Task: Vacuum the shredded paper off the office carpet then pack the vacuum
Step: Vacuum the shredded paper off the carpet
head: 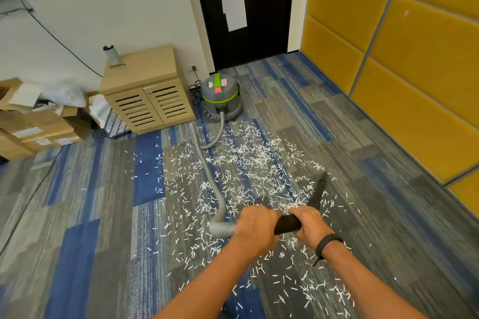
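The vacuuming step is in hand and looks barely begun: shredded paper (248,171) lies thick across the carpet (363,137), from just in front of the vacuum (220,97) down past the person's arms. The left hand (255,225) is curled round the end of the grey hose (207,163), where it meets the black handle (287,224). The right hand (309,225) grips that handle just beside the left, a dark band on its wrist. From the hands a black nozzle (317,193) angles forward and down, its tip blurred near the carpet among the scraps.

The next move, as I judge it, calls for lowering the tip flat to the carpet and sweeping it in steady passes through the densest patch ahead, then working back toward the scattered pieces near the feet. Packing the vacuum comes only after that.

The hose runs from the vacuum in a loop straight through the paper, so it lies over scraps and may drag them about; it will need lifting or shifting aside. The vacuum stands by a dark door (243,8), with its black cord (195,85) running to a wall socket. A wooden cabinet (147,93) stands just left of it, cardboard boxes (33,122) are stacked further left, and yellow padded panels (401,59) line the right wall.
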`<state>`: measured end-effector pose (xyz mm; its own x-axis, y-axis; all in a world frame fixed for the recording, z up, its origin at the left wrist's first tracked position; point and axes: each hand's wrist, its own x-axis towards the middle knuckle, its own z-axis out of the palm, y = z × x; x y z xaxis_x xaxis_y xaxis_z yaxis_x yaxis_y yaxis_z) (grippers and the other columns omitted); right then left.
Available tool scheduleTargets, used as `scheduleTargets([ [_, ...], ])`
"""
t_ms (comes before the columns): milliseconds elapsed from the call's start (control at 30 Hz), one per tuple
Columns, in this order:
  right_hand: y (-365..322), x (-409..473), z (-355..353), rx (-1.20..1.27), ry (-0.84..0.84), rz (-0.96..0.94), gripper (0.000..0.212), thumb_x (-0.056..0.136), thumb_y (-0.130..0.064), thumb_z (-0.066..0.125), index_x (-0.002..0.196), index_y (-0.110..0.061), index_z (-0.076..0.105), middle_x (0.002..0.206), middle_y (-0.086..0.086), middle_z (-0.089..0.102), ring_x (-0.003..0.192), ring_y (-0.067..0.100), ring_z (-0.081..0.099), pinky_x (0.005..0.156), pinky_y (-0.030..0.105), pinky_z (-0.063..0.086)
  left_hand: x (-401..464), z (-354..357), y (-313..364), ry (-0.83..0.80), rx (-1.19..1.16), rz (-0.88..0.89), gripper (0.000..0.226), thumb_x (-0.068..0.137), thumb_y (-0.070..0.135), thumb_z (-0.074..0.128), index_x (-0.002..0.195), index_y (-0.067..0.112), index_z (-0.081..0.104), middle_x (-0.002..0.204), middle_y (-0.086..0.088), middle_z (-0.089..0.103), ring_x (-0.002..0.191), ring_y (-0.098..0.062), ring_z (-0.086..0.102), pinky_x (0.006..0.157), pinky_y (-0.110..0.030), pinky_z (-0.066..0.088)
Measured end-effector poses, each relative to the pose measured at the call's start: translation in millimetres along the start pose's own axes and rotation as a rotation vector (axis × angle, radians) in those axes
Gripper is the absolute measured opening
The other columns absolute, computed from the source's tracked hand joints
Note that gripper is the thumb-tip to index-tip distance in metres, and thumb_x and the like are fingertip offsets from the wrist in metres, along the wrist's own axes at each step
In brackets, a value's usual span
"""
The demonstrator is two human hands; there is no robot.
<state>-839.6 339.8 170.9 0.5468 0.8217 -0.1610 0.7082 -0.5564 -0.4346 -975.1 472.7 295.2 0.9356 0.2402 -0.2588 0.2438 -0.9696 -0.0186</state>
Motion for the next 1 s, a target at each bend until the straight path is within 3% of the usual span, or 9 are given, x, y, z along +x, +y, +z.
scheduleTargets([
  [167, 12, 0, -11, -0.027, -0.006, 0.000, 0.041, 0.077, -0.006, 0.072, 0.076, -0.038, 0.046, 0.076, -0.008, 0.063, 0.079, 0.019, 0.059, 0.080, 0.037, 0.051, 15, 13, 13, 0.015, 0.002, 0.004, 0.028, 0.095, 0.038, 0.069, 0.120, 0.028, 0.062, 0.096, 0.000, 0.073, 0.087, -0.023, 0.072, 0.077, -0.036, 0.059],
  [300, 10, 9, -23, -0.050, -0.020, 0.012, 0.036, 0.080, -0.001, 0.067, 0.075, -0.032, 0.049, 0.078, -0.012, 0.057, 0.081, 0.014, 0.053, 0.086, 0.033, 0.044, 27, 16, 23, 0.014, 0.015, -0.039, 0.030, 0.097, 0.041, 0.065, 0.122, 0.027, 0.061, 0.103, 0.000, 0.073, 0.094, -0.024, 0.072, 0.079, -0.036, 0.055],
  [533, 0, 44, -22, 0.033, -0.045, -0.037, 0.046, 0.076, 0.011, 0.065, 0.076, -0.033, 0.049, 0.085, -0.010, 0.057, 0.080, 0.009, 0.056, 0.080, 0.027, 0.050, 38, 9, 6, -0.001, 0.009, -0.133, 0.024, 0.100, 0.035, 0.061, 0.122, 0.026, 0.061, 0.100, 0.002, 0.072, 0.090, -0.020, 0.073, 0.070, -0.033, 0.052],
  [667, -10, 48, -24, 0.051, -0.019, -0.027, 0.046, 0.079, 0.012, 0.063, 0.080, -0.032, 0.051, 0.088, -0.007, 0.056, 0.081, 0.010, 0.053, 0.077, 0.022, 0.041, 41, 3, -6, 0.010, 0.061, -0.103, 0.027, 0.101, 0.040, 0.058, 0.124, 0.027, 0.061, 0.102, 0.003, 0.072, 0.092, -0.019, 0.073, 0.071, -0.031, 0.049],
  [900, -1, 45, -25, 0.057, 0.007, 0.005, 0.043, 0.077, 0.014, 0.063, 0.077, -0.028, 0.052, 0.083, -0.011, 0.056, 0.080, 0.011, 0.055, 0.080, 0.032, 0.053, 48, 6, -3, -0.006, 0.059, -0.088, 0.026, 0.098, 0.040, 0.060, 0.121, 0.028, 0.061, 0.092, 0.004, 0.070, 0.075, -0.019, 0.065, 0.065, -0.033, 0.049],
  [1000, 7, 39, -26, 0.046, 0.004, 0.021, 0.042, 0.076, 0.011, 0.066, 0.077, -0.028, 0.051, 0.082, -0.011, 0.055, 0.080, 0.012, 0.054, 0.079, 0.035, 0.054, 51, 7, 1, -0.010, 0.047, -0.059, 0.027, 0.097, 0.039, 0.061, 0.122, 0.029, 0.060, 0.094, 0.003, 0.071, 0.081, -0.020, 0.070, 0.068, -0.035, 0.054],
])
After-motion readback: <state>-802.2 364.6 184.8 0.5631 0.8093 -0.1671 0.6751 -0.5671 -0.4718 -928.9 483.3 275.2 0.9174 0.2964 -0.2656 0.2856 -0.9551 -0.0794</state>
